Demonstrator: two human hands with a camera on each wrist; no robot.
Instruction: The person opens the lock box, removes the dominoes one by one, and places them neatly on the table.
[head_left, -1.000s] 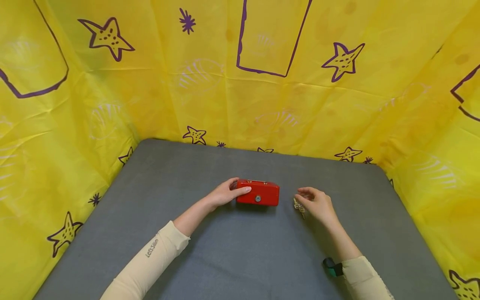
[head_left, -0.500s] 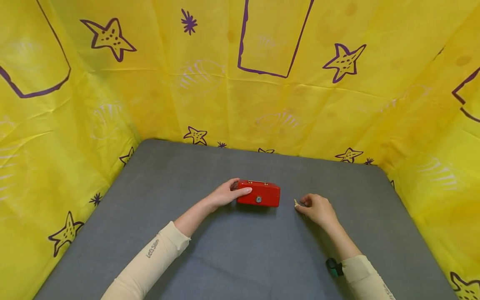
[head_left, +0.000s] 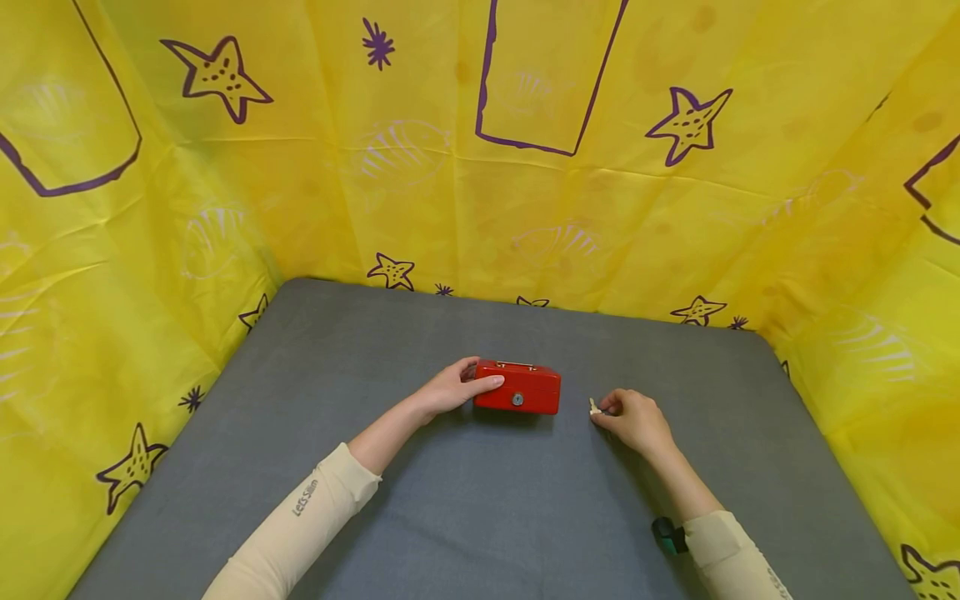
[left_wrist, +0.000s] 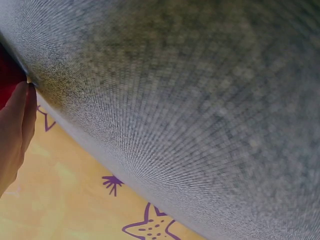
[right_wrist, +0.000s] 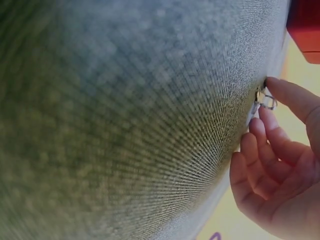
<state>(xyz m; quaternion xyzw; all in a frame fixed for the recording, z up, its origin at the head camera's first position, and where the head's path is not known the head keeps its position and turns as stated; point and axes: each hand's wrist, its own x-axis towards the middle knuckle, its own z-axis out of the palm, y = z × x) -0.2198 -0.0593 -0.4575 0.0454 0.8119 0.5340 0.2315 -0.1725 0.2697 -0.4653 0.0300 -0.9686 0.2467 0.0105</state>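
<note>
A small red cash box (head_left: 536, 392) stands on the grey table, its round lock facing me and a thin metal handle on its lid. My left hand (head_left: 453, 387) grips the box's left end, thumb across the front and fingers behind. In the left wrist view those fingers (left_wrist: 15, 122) lie against the red side. To the right of the box, apart from it, my right hand (head_left: 636, 421) pinches small metal keys (head_left: 594, 407) between thumb and index finger. The right wrist view shows the keys (right_wrist: 266, 101) close to the tabletop, partly hidden, with the other fingers curled loosely.
The grey table (head_left: 480, 508) extends around both hands. Yellow cloth walls (head_left: 450, 200) with purple starfish drawings rise along its back and sides. A dark band with a green part (head_left: 669, 536) sits at the right wrist.
My right hand has come down slightly and closed thumb and index finger on the keys, which lay more visible on the table before. The left hand still holds the box in place.
</note>
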